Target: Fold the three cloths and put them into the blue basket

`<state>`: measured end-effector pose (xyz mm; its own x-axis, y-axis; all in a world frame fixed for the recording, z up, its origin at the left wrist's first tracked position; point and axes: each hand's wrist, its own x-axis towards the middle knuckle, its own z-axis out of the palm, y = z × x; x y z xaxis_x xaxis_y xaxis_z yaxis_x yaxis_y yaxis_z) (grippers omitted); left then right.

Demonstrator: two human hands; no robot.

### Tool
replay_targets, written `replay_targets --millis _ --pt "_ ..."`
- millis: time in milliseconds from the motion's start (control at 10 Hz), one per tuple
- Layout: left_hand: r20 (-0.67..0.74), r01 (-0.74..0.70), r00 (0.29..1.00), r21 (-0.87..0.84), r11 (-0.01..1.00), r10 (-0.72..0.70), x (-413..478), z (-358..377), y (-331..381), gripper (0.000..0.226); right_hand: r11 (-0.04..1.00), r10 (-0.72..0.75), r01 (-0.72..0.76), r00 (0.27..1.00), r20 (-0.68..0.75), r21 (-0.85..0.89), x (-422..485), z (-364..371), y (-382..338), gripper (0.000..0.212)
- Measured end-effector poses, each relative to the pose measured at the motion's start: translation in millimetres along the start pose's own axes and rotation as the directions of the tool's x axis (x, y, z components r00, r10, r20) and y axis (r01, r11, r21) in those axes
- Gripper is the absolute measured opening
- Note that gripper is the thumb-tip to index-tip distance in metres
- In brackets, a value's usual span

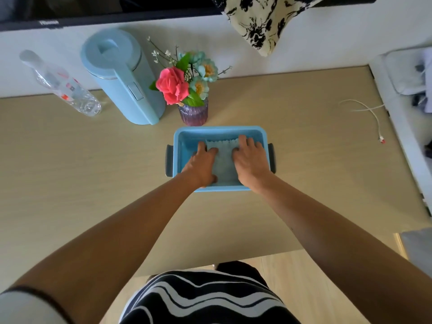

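Observation:
The blue basket (219,131) with dark side handles stands in the middle of the wooden table. A folded pale grey-blue cloth (224,160) lies flat inside it. My left hand (203,163) rests on the cloth's left side and my right hand (249,159) on its right side, fingers spread and pressing down. Only this top cloth shows; whatever lies under it is hidden. No other cloth is on the table.
Behind the basket stands a purple vase of flowers (192,113). A light blue kettle (124,76) and a clear plastic bottle (63,85) are at the back left. A white cable (371,113) lies at the right. A patterned cloth (261,22) hangs at the back.

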<state>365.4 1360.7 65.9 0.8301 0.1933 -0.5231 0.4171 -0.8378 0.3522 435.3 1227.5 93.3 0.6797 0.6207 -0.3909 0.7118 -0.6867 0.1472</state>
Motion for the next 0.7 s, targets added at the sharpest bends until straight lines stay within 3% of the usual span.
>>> replay_targets --millis 100,200,600,700 --pt "-0.118 -0.083 0.986 0.241 0.967 0.114 -2 -5 1 0.080 0.992 -0.093 0.090 0.995 -0.034 -0.092 4 3 3 0.037" --pt "-0.028 -0.195 0.974 0.389 0.900 0.223 5 -4 0 0.084 0.992 -0.091 0.093 0.995 0.029 -0.089 6 6 7 0.045" --pt "0.059 -0.164 0.987 0.365 0.917 0.153 18 4 2 0.091 0.997 -0.078 0.077 0.994 0.075 0.015 19 21 4 0.049" --pt "-0.017 -0.095 0.995 0.180 0.979 0.099 4 -5 1 0.094 0.985 -0.049 0.031 0.994 0.101 0.172 12 11 10 0.054"
